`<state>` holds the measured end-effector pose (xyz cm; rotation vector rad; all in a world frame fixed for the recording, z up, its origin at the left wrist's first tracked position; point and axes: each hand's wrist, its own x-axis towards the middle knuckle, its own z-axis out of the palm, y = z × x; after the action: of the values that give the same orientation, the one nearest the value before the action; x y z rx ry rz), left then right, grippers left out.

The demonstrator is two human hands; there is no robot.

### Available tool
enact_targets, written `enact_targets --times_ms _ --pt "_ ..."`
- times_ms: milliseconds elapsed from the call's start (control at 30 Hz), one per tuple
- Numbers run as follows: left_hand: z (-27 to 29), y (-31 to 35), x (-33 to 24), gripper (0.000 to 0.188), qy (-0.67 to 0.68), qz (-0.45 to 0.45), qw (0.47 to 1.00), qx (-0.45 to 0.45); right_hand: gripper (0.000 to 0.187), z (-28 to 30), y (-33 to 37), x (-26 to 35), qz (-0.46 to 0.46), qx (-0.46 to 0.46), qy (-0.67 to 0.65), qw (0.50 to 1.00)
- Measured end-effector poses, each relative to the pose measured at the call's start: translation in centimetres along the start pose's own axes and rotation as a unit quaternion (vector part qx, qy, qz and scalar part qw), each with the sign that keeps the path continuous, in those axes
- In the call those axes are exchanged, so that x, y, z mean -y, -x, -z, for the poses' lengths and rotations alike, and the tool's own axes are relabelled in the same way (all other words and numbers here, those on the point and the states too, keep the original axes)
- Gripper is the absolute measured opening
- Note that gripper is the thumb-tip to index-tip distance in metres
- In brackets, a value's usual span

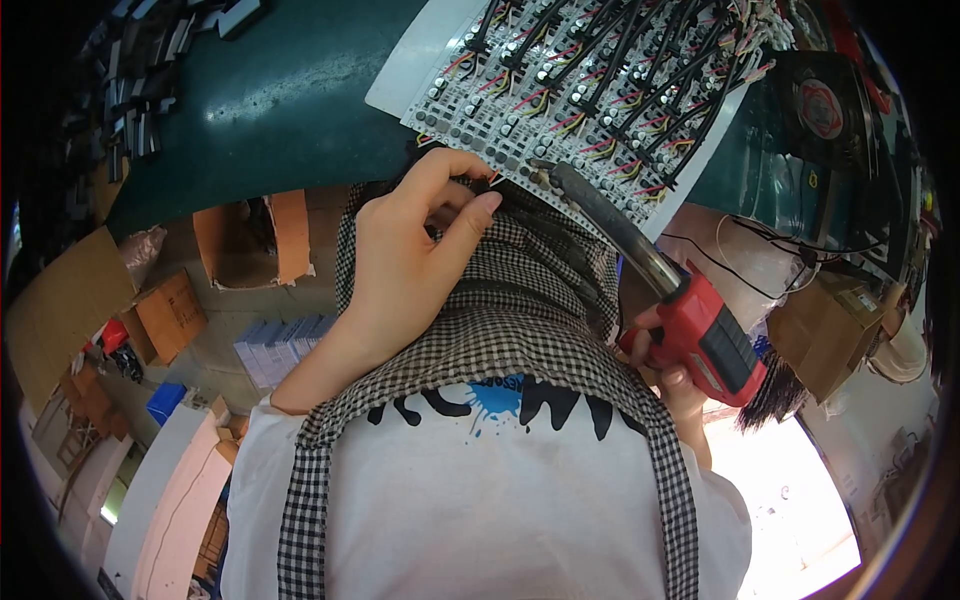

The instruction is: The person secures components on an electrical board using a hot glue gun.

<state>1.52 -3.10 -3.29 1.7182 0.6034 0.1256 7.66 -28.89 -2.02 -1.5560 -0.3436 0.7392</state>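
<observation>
My right hand (672,372) is wrapped round the grip of a red and black soldering gun (712,345). Its long metal barrel reaches up and left, and the tip is at the near edge of a white panel of circuit boards (520,125). My left hand (420,235) is at that same edge, left of the tip. Its thumb and index finger are pinched round what looks like a thin reddish wire (495,181), mostly hidden by the fingers. Black cables (590,85) and short coloured wires run across the panel in rows.
The panel rests on a white sheet (392,88) on a dark green table (270,120). Dark strips (135,85) are piled at the table's far left. Cardboard boxes (250,240) stand on the floor beyond its edge. Thin black cords (740,262) hang at the right.
</observation>
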Motion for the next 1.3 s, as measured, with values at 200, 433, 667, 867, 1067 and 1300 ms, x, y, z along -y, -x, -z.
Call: enact_targets --times_ms 200,433,667,867,1067,1300 --pt "-0.3 0.1 -0.4 0.015 0.083 0.015 0.996 0.008 0.071 -0.3 -0.3 0.2 0.001 0.002 -0.029 1.0" --pt "-0.2 0.2 0.0 0.019 -0.019 -0.033 0.999 -0.002 0.071 -0.1 -0.1 0.1 0.006 -0.002 -0.021 1.0" --pt "-0.5 0.2 0.0 0.019 0.008 -0.022 1.0 -0.014 0.069 -0.4 0.0 0.1 0.008 -0.029 -0.074 0.997" --pt "-0.9 0.4 0.1 0.017 0.08 -0.011 0.996 -0.03 0.071 -0.4 0.2 0.0 0.0 -0.037 -0.09 0.995" --pt "-1.5 0.6 1.1 0.018 0.096 -0.029 0.993 -0.059 0.074 -0.5 0.2 0.2 -0.022 -0.052 -0.125 0.991" --pt "-1.3 0.2 2.5 0.019 -0.114 -0.217 0.964 -0.105 0.074 -0.3 0.2 0.1 -0.029 -0.043 -0.115 0.992"
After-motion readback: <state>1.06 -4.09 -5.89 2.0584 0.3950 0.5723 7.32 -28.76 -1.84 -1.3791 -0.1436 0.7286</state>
